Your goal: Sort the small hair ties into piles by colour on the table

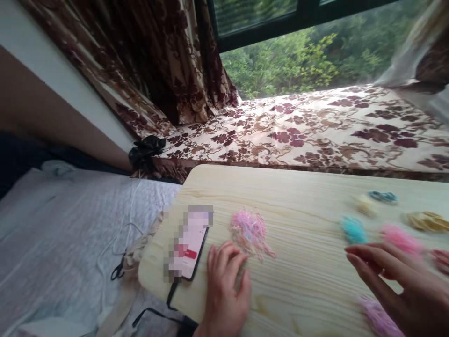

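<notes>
My left hand lies on the light wooden table, palm down, fingers bent and apart, holding nothing. Just beyond its fingertips is a loose pile of thin pink and pale multicoloured strands or bands. My right hand, slightly blurred, hovers over the right side with thumb and forefinger meeting at the tips; anything between them is too small to see. Around it lie a teal bundle, a pink bundle and a purple bundle, partly hidden under the hand.
A phone with a lit screen lies left of my left hand, a black strap near it. Farther right are cream, blue-grey, mustard and red bundles. Beyond the table is a floral-covered window ledge; a bed stands left.
</notes>
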Demonstrator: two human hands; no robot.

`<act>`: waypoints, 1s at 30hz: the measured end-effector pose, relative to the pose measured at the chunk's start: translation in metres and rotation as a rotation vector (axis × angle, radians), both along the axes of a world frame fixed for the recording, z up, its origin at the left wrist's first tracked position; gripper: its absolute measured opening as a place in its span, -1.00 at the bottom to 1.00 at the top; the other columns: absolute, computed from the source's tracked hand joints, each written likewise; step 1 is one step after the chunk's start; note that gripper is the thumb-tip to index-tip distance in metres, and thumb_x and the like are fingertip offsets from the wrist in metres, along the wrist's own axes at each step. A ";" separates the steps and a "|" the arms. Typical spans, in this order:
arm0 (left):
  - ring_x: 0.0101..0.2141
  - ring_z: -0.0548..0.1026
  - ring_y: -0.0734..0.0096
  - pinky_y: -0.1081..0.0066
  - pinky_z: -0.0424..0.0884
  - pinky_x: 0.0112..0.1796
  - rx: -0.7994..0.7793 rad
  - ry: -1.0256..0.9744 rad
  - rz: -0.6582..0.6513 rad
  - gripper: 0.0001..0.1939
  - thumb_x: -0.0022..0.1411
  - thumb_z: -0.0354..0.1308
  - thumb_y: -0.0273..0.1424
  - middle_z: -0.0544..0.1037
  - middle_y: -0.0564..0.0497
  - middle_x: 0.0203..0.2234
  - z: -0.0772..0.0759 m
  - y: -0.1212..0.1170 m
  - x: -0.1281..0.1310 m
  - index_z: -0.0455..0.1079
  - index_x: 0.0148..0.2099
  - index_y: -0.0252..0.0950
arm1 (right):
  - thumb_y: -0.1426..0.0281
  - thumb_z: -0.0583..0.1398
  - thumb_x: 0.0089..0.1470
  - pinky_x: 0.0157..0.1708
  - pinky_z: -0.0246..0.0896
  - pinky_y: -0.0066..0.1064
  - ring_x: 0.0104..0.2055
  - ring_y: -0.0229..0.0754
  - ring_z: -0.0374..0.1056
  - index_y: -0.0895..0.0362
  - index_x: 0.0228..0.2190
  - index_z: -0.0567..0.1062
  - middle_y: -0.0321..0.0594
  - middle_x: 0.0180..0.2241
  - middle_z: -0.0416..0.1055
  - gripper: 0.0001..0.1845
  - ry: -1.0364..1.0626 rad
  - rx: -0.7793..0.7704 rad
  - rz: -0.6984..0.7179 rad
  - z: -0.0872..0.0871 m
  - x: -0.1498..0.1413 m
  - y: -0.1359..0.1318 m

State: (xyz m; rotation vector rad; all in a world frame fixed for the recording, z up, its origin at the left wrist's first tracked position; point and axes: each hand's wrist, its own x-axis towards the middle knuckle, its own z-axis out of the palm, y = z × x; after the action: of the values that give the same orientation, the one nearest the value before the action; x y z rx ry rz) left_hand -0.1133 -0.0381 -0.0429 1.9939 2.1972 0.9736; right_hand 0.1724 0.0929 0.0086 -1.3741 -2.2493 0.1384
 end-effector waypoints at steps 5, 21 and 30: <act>0.12 0.40 0.12 -0.16 0.14 0.24 -0.031 -0.090 0.013 -0.65 0.25 0.02 -0.60 0.50 -0.09 -0.08 0.008 0.001 0.006 0.35 0.03 -0.19 | 0.17 0.06 0.32 -0.51 0.34 -0.56 -0.42 -0.32 0.52 -0.02 -0.23 0.48 -0.29 -0.28 0.53 -0.76 0.049 -0.070 0.281 -0.016 -0.060 -0.013; 0.13 0.40 0.13 -0.15 0.09 0.27 -0.041 -0.161 0.007 -0.66 0.25 0.03 -0.60 0.50 -0.08 -0.09 0.014 0.000 0.006 0.35 0.01 -0.18 | 0.26 0.00 0.34 -0.57 0.28 -0.52 -0.48 -0.31 0.46 -0.03 -0.23 0.56 -0.28 -0.36 0.47 -0.67 -0.068 -0.117 0.386 -0.022 -0.085 -0.024; 0.13 0.40 0.12 -0.15 0.11 0.27 -0.055 -0.146 0.011 -0.68 0.26 0.02 -0.58 0.51 -0.09 -0.08 0.015 0.001 0.005 0.37 0.01 -0.19 | 0.34 0.00 0.30 -0.54 0.33 -0.51 -0.46 -0.28 0.49 0.01 -0.14 0.59 -0.24 -0.36 0.50 -0.64 -0.006 -0.138 0.387 -0.014 -0.094 -0.024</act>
State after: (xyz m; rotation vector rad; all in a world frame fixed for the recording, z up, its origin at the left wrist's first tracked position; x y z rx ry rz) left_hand -0.1080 -0.0370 -0.0278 1.8270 2.1367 1.0133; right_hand 0.0788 0.0687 -0.0051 -0.9868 -2.5269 0.4276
